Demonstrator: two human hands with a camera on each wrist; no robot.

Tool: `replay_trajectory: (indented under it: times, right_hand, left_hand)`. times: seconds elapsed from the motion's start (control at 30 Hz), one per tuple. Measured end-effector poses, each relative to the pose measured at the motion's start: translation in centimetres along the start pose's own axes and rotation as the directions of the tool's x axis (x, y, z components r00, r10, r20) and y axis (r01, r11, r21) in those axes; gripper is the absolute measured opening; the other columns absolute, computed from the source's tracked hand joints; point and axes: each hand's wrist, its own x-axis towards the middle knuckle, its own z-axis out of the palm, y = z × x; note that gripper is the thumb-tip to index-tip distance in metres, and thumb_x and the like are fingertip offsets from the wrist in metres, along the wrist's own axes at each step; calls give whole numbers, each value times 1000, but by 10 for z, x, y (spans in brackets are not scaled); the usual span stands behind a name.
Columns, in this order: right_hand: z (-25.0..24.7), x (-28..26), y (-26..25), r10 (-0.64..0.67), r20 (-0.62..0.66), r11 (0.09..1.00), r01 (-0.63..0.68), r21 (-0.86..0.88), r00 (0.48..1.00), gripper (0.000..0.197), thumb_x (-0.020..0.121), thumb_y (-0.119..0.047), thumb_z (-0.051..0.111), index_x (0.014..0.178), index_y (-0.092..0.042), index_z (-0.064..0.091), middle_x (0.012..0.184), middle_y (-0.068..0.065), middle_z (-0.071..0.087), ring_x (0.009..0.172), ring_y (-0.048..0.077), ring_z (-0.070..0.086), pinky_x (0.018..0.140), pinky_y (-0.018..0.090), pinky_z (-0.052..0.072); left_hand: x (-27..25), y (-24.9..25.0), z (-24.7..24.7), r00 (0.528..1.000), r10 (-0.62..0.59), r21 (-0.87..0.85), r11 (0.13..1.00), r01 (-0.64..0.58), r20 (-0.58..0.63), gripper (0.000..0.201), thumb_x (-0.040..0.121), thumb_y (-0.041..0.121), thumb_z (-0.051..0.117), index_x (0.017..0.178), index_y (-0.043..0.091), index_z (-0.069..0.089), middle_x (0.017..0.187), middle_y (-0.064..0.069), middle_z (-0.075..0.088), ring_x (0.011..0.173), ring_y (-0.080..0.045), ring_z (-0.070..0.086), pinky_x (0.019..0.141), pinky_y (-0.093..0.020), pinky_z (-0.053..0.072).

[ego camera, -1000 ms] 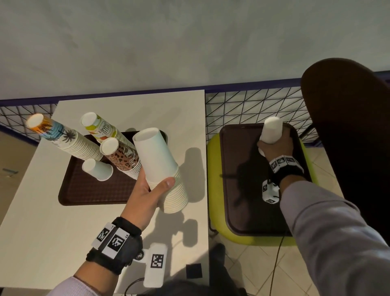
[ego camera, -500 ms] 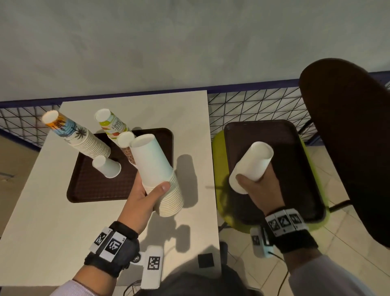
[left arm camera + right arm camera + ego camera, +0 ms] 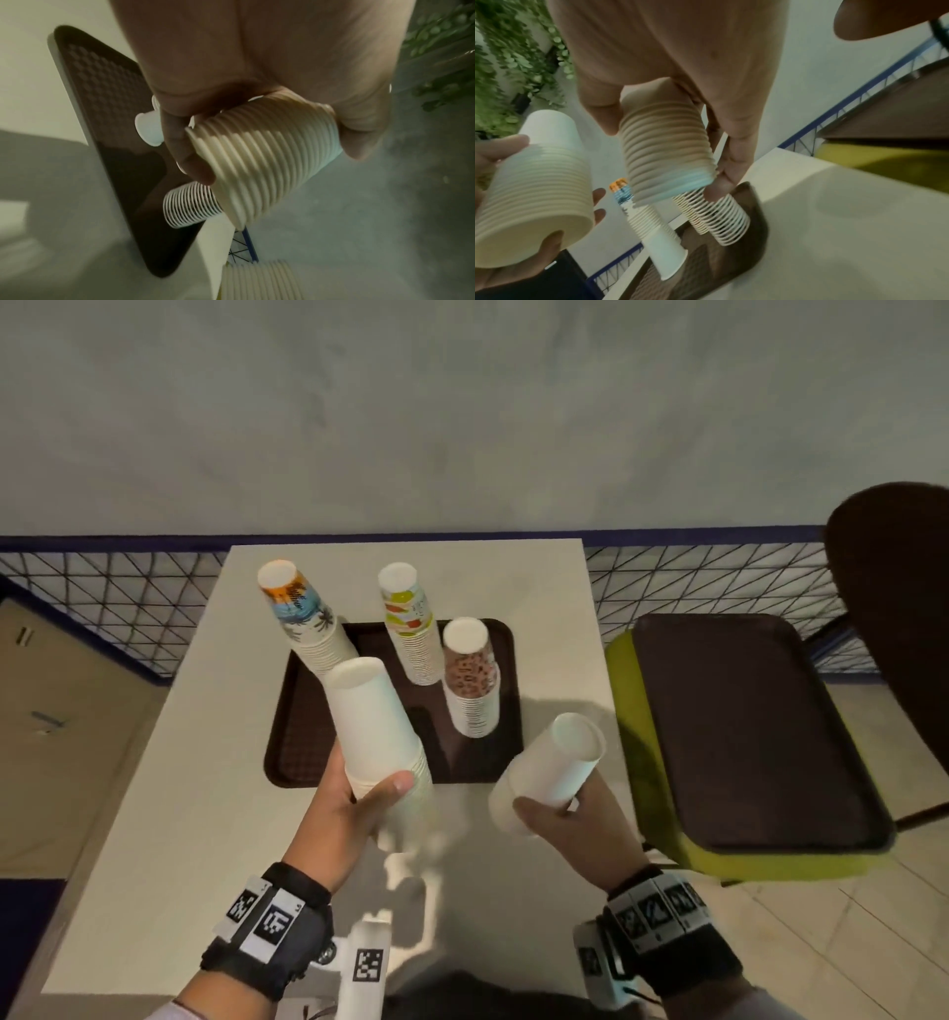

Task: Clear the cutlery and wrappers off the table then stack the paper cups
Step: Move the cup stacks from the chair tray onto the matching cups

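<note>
Two white cup stacks are in your grip above the tabletop's [image 3: 205, 814] near edge. Your left hand [image 3: 354, 809] wraps thumb and fingers round the taller plain white stack [image 3: 375, 726], upside down, tilted. Your right hand [image 3: 565, 824] curls round the shorter white stack [image 3: 549, 767], tipped on its side, well apart from the other. Three printed cup stacks stand inverted on the brown tray [image 3: 292, 737] mid-tabletop: palm-print [image 3: 303, 618], green-orange [image 3: 411, 624], leopard-print [image 3: 470, 675].
</note>
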Motion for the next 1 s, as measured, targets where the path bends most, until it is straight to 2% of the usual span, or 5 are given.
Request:
replay_trajectory:
  times: [0.1, 0.4, 0.6, 0.77, 1.0]
  right_hand:
    - [51, 8, -15, 2, 9, 999, -3, 32, 1000, 69, 65, -44, 85, 126, -34, 55, 113, -16, 68, 104, -1, 64, 83, 23, 52]
    - [164, 56, -71, -69, -7, 997, 69, 33, 998, 72, 74, -37, 87, 135, -31, 49, 117, -17, 61, 107, 2, 59, 85, 20, 47]
    - [201, 107, -99, -104, -143, 995, 104, -8, 984, 91, 68, -48, 85, 144, -23, 41, 126, -4, 64, 113, 15, 63, 99, 36, 54]
    - [219, 135, -107, -155, -193, 985, 136, -110, 969, 85, 80, -28, 85, 148, -11, 36, 137, 7, 57, 122, 17, 52, 96, 23, 38]
    - [248, 161, -91, -188, -170, 937, 125, -325, 967, 68, 74, -28, 87, 131, -12, 52, 117, 6, 65, 109, 23, 64, 88, 26, 50]
  left_hand:
    - [1, -1, -41, 1000, -9, 30, 1000, 10, -12, 65, 63, 49, 78, 123, 53, 52, 113, 1, 69, 106, -26, 66, 77, -48, 59]
    - [1, 2, -127, 999, -30, 24, 999, 30, -25, 51, 61, 50, 77, 107, 65, 59, 108, 11, 71, 110, -21, 64, 95, -54, 55]
    - [1, 4, -146, 999, -10, 22, 1000, 11, -32, 53, 63, 50, 77, 110, 62, 57, 112, 15, 70, 109, -12, 65, 100, -54, 52]
    - [0, 2, -158, 999, -19, 18, 1000, 20, -43, 51, 63, 48, 78, 108, 62, 59, 112, 13, 70, 112, -16, 65, 102, -55, 51]
    - [0, 0, -167, 998, -29, -21, 999, 28, -51, 70, 62, 46, 81, 126, 44, 53, 118, 9, 69, 116, -17, 64, 105, -56, 49]
